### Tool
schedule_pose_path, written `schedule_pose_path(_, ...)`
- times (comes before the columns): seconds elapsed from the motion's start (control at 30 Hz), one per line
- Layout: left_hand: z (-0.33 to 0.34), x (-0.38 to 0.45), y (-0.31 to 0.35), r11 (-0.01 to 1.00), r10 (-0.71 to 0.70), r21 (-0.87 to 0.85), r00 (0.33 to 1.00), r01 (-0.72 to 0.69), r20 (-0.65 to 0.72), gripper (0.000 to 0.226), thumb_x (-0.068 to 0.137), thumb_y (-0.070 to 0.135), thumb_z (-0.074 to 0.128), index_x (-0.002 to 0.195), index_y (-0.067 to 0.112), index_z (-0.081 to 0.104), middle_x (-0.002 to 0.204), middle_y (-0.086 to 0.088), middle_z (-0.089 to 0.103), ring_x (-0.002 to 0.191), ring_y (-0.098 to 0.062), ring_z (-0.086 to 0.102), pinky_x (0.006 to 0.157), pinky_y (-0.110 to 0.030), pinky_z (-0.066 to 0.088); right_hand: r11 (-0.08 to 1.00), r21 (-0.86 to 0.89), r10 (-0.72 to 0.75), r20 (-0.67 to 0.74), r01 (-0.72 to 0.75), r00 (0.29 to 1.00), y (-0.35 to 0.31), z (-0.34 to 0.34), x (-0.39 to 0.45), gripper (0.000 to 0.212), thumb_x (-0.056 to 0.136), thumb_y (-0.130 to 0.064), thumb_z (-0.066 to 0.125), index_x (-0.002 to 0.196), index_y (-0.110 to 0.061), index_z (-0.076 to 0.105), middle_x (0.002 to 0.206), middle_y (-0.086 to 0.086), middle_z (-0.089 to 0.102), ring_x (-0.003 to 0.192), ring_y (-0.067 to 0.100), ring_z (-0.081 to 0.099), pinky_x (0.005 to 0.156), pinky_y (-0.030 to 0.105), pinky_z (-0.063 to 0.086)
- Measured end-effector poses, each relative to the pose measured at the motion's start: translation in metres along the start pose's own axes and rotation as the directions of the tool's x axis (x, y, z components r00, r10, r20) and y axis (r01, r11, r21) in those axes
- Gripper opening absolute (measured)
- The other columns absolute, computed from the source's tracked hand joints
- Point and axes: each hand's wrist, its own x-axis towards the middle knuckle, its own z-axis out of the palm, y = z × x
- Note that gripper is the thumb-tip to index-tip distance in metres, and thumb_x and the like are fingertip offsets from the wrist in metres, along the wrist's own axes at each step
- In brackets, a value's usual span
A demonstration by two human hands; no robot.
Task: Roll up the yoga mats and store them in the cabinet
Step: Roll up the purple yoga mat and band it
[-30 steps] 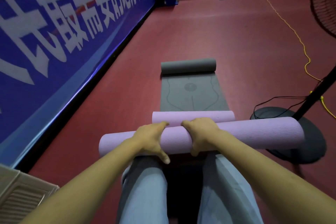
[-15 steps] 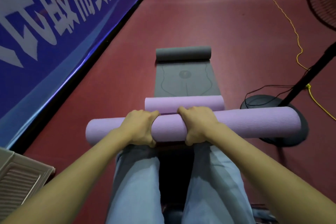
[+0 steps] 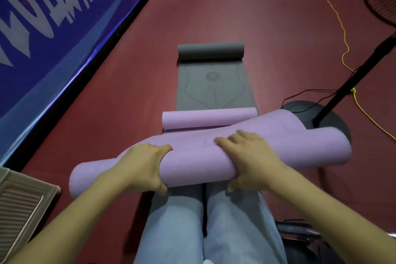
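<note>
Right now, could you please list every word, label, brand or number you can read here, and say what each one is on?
Blue banner: large white Chinese characters, cut off by the frame and blurred; none reads whole.
Grey yoga mat: a round emblem and alignment lines, no legible text.
Large purple roll, small purple roll: no text visible.

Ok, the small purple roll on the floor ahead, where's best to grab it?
Take the small purple roll at mid-length, from above. It lies crosswise on the grey mat, top and both ends clear; its near side is tucked behind the big roll that both hands hold.
</note>
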Motion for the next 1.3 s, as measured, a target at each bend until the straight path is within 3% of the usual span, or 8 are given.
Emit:
schedule_pose_path(0.17, -0.001, 0.009, -0.006, 1.000, 0.022, -0.018, 1.000, -0.022, 0.011, 0.085, 0.039, 0.069, 0.074, 0.116, 0.040, 0.051, 0.097, 0.011, 0.069, 0.091, -0.018, 0.063, 0.077, -0.035, 0.052, 0.997, -0.029, 0.075, 0.004, -0.075, 0.997, 0.022, 0.003, -0.018, 0.088, 0.046, -0.063, 0.074, 0.125, -0.032, 0.050, 0.112, -0.009, 0.065, 0.102, 0.024, 0.064, 0.085, 0.038, 0.047)
schedule_pose_path(0.4, -0.011, 0.030, -0.020, 0.947, -0.024, -0.310, 0.980, 0.085, 0.195, 0.076, 0.029, 0.064, 0.089, 0.092, 0.037, 0.056, 0.095, 0.017, 0.063, 0.091, -0.012, 0.061, 0.081, -0.038, 0.056, 0.985, 0.088, 0.107, 0.361, -0.149, 0.927, 0.033, -0.045, 0.046, 0.080, 0.027, -0.062, 0.086, 0.098, -0.036, 0.062, 0.091, -0.012, 0.066, 0.085, 0.017, 0.064, 0.074, 0.034, 0.058)
schedule_pose_path(0.6, 0.000, 0.033, -0.017, 0.971, 0.024, -0.239, 0.998, -0.010, 0.055, 0.103, 0.036, 0.073, 0.077, 0.129, 0.042, 0.046, 0.114, 0.019, 0.043, 0.107, -0.008, 0.040, 0.092, -0.032, 0.046, 0.981, 0.113, 0.091, 0.454, -0.159, 0.886, 0.049, -0.037, 0.057, 0.095, 0.028, -0.057, 0.090, 0.114, -0.039, 0.053, 0.113, -0.015, 0.063, 0.101, 0.016, 0.062, 0.091, 0.036, 0.054)
schedule_pose_path(0.8, 0.011, 0.026, -0.006, 0.996, 0.036, -0.072, 0.992, -0.045, -0.125, 0.119, 0.035, 0.082, 0.071, 0.140, 0.035, 0.042, 0.117, 0.011, 0.034, 0.104, -0.018, 0.035, 0.090, -0.036, 0.039, 0.953, 0.216, 0.065, 0.537, -0.211, 0.841, 0.055, -0.046, 0.068, 0.086, 0.032, -0.048, 0.097, 0.108, -0.039, 0.057, 0.103, -0.023, 0.062, 0.103, 0.012, 0.061, 0.092, 0.035, 0.055)
schedule_pose_path(0.93, 0.024, 0.026, 0.003, 0.994, 0.028, 0.109, 0.964, 0.001, -0.265, 0.107, 0.018, 0.082, 0.074, 0.105, 0.021, 0.062, 0.096, 0.006, 0.056, 0.077, -0.021, 0.055, 0.066, -0.036, 0.044, 0.957, 0.216, 0.084, 0.433, -0.194, 0.898, 0.052, -0.038, 0.059, 0.099, 0.027, -0.064, 0.090, 0.113, -0.042, 0.047, 0.114, -0.021, 0.053, 0.101, 0.012, 0.058, 0.092, 0.039, 0.052)
schedule_pose_path(1.0, 0.018, 0.031, -0.004, 0.995, 0.043, 0.094, 0.961, -0.018, -0.274, 0.099, 0.027, 0.077, 0.075, 0.108, 0.023, 0.062, 0.097, 0.009, 0.056, 0.080, -0.021, 0.056, 0.068, -0.035, 0.045, 0.960, 0.222, 0.096, 0.301, -0.168, 0.949, 0.051, -0.035, 0.046, 0.099, 0.029, -0.070, 0.084, 0.111, -0.041, 0.037, 0.111, -0.017, 0.041, 0.091, 0.011, 0.054, 0.081, 0.039, 0.051)
schedule_pose_path(1.17, -0.025, 0.049, -0.020, 0.994, 0.030, -0.105, 0.999, -0.033, -0.025, 0.094, 0.033, 0.072, 0.083, 0.116, 0.038, 0.058, 0.105, 0.022, 0.054, 0.099, -0.013, 0.059, 0.079, -0.032, 0.048, 0.977, -0.210, 0.020, -0.077, -0.035, 0.997, 0.040, -0.015, 0.023, 0.097, 0.044, -0.074, 0.067, 0.124, -0.023, 0.048, 0.119, -0.001, 0.056, 0.100, 0.028, 0.057, 0.087, 0.042, 0.044)
schedule_pose_path(1.3, -0.029, 0.061, -0.014, 0.995, 0.041, -0.095, 0.996, -0.034, 0.080, 0.096, 0.027, 0.074, 0.082, 0.113, 0.037, 0.059, 0.107, 0.019, 0.060, 0.096, -0.014, 0.061, 0.083, -0.037, 0.053, 0.972, -0.214, 0.074, -0.105, -0.095, 0.992, 0.043, 0.009, 0.026, 0.098, 0.033, -0.056, 0.082, 0.119, -0.019, 0.052, 0.107, 0.003, 0.063, 0.093, 0.032, 0.060, 0.082, 0.044, 0.047)
